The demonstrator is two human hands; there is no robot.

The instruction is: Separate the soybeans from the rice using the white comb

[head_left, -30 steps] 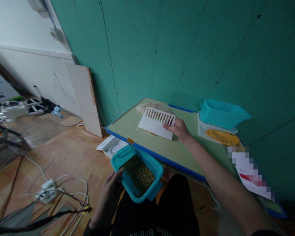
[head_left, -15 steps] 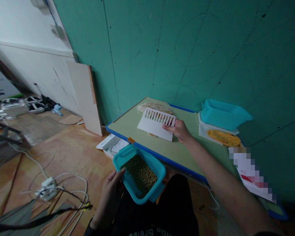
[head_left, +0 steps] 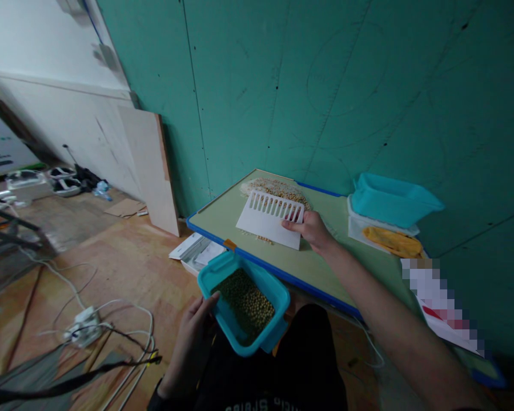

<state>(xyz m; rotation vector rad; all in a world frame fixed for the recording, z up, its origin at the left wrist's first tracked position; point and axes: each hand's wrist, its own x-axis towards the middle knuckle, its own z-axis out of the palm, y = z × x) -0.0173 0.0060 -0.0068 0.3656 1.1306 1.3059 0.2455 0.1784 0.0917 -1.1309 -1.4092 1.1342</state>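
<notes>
My left hand [head_left: 196, 318] grips the left rim of a turquoise plastic container [head_left: 214, 275], thumb over the edge, below the table's front edge. Inside lie small green beans [head_left: 233, 288] and pale yellow soybeans [head_left: 259, 308]. Over the table, my right hand [head_left: 313, 229] is closed on the right end of a white slotted scraper [head_left: 269, 221], its row of slots facing the wall. Behind the scraper spreads a pile of mixed grains and beans [head_left: 278, 187], partly hidden by it. A few loose grains [head_left: 263, 239] show at its near edge.
The green-topped table [head_left: 214, 214] has blue edging and stands against a green wall. At its right are a turquoise bin [head_left: 394, 200] on a white tray, a yellow cloth [head_left: 392, 242] and a blurred-out paper. Cables and a power strip [head_left: 84, 326] lie on the floor at left.
The scraper in my right hand has shifted slightly toward me and left over the tabletop, uncovering a little more of the pile. My left hand and the container stay nearly still.
</notes>
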